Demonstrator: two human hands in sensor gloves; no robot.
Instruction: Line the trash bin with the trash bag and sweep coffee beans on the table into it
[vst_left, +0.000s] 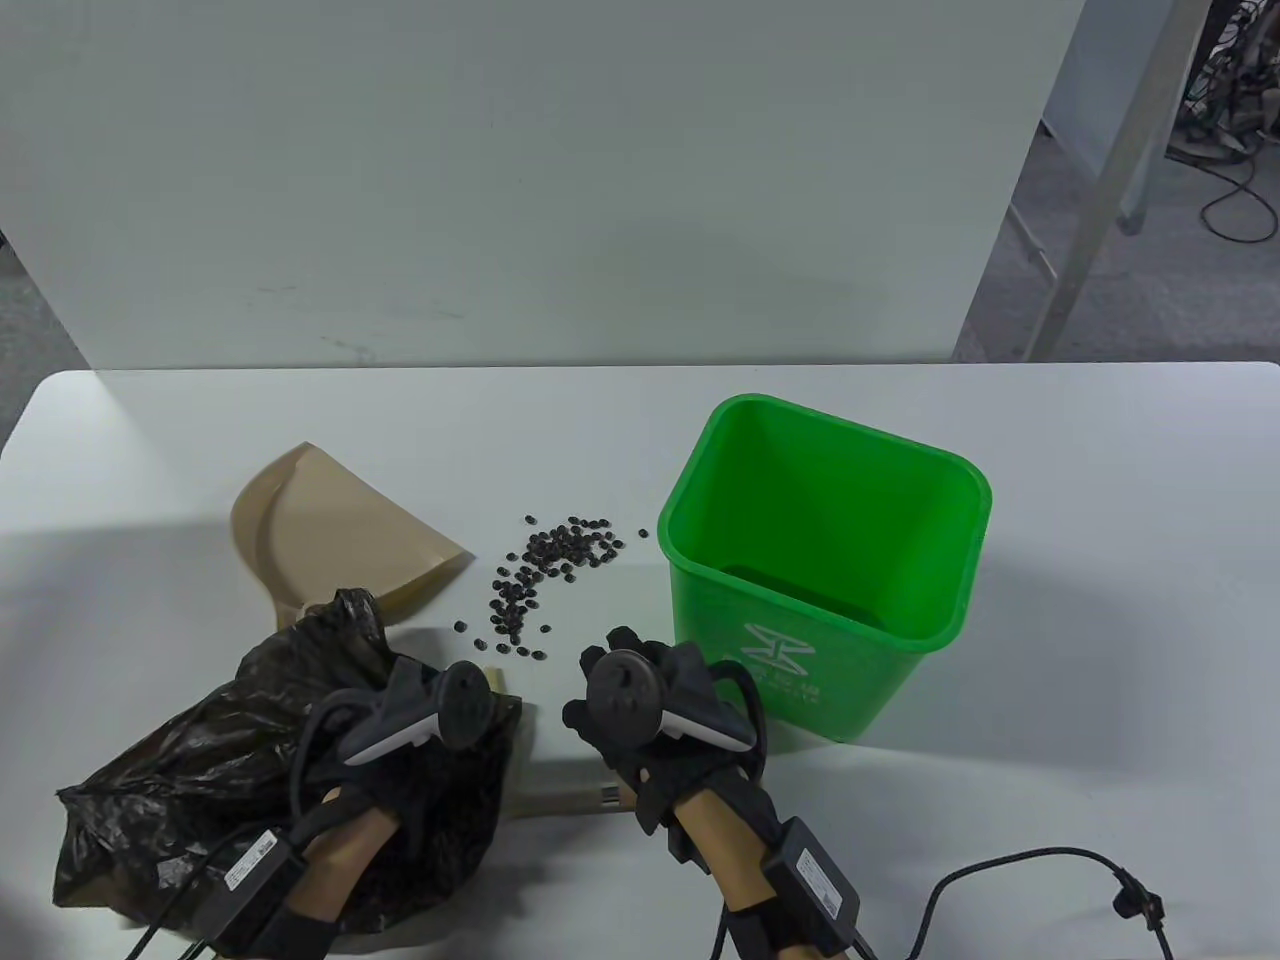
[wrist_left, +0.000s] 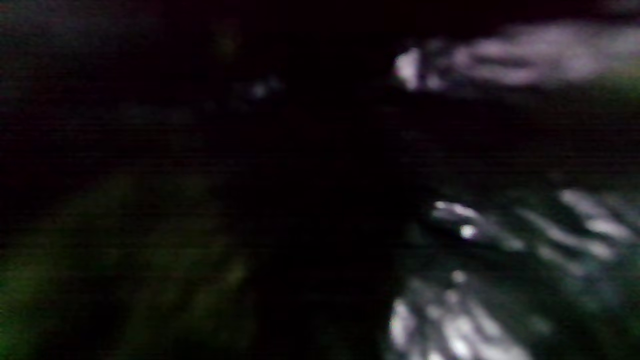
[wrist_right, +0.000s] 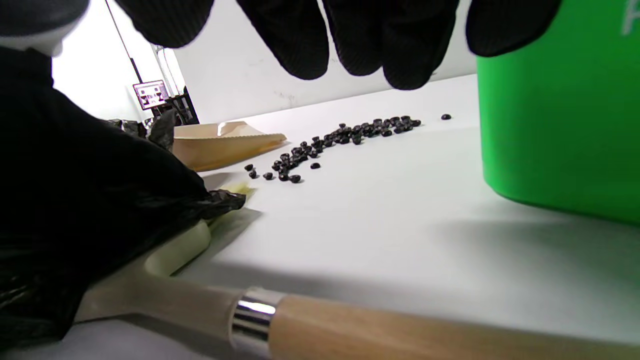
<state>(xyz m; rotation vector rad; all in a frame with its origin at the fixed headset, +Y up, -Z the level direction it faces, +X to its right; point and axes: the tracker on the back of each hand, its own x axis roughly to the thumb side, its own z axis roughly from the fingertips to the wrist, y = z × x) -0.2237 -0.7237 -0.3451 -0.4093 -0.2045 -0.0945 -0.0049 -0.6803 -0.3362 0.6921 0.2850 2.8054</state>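
Table view: the green bin (vst_left: 825, 560) stands unlined at right of centre, coffee beans (vst_left: 545, 575) scattered just left of it, a tan dustpan (vst_left: 340, 530) further left. The black bag (vst_left: 250, 760) lies crumpled at lower left, partly over a brush (vst_left: 560, 790); lifting it could drag the brush into the beans. The left hand (vst_left: 420, 715) rests on the bag, its grip hidden.

Left wrist view: dark blur, only glossy bag folds (wrist_left: 475, 310).

Right wrist view: the right hand (wrist_right: 350, 35) hangs relaxed, holding nothing, above the table.

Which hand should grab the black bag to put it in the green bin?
The left hand: it is already on the trash bag, though its grip is hidden. The right hand hovers empty between bag and bin.
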